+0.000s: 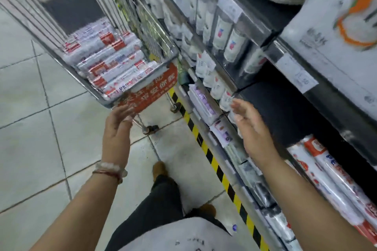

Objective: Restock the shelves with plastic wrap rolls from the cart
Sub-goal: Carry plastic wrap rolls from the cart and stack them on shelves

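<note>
A wire shopping cart (130, 12) holds stacked plastic wrap rolls (106, 61) beside dark store shelves (285, 112). The left hand (119, 126), fingers straight and empty, reaches toward the cart's red handle sign (149, 87). The right hand (251, 126), also flat and empty, hovers near the shelf edge. More rolls (326, 177) lie on a lower shelf at right.

Beyond our right hand (252, 128) we see dark bare shelf (285, 112); ahead of our left hand (118, 126), the cart (140, 96) rim bars the rolls (106, 57).
</note>
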